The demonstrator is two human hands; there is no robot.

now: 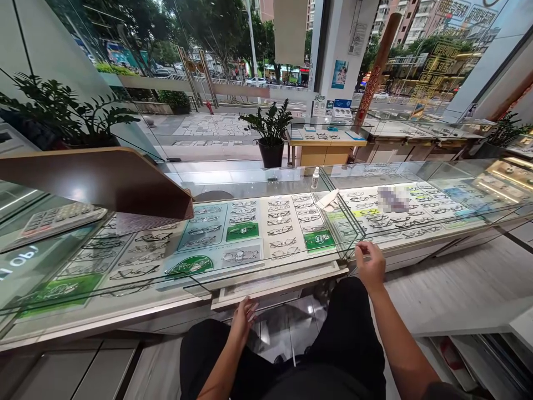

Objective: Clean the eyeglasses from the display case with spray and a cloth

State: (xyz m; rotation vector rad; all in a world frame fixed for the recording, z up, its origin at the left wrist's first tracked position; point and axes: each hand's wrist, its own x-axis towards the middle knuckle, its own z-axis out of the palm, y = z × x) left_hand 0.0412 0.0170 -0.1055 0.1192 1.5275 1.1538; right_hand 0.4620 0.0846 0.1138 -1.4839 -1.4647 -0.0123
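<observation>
In the head view my left hand [244,318] is low at the front edge of a pulled-out white drawer [287,274]. Its fingers are loosely bent and apart, with nothing visible in them; whether they touch the drawer cannot be made out. My right hand [370,263] is beside the front corner of the glass display case [352,244], right of the drawer. Its fingers curl loosely, with a gap between thumb and forefinger, and I see nothing held. Rows of eyeglasses [283,229] lie under the glass. A pale cloth [328,201] and a small spray bottle [315,178] rest on top.
A brown board [95,180] juts over the counter at left, near a calculator [62,222]. A potted plant [270,130] stands beyond the counter, before the window. A low shelf unit [478,344] is at the lower right. My knees are close under the drawer.
</observation>
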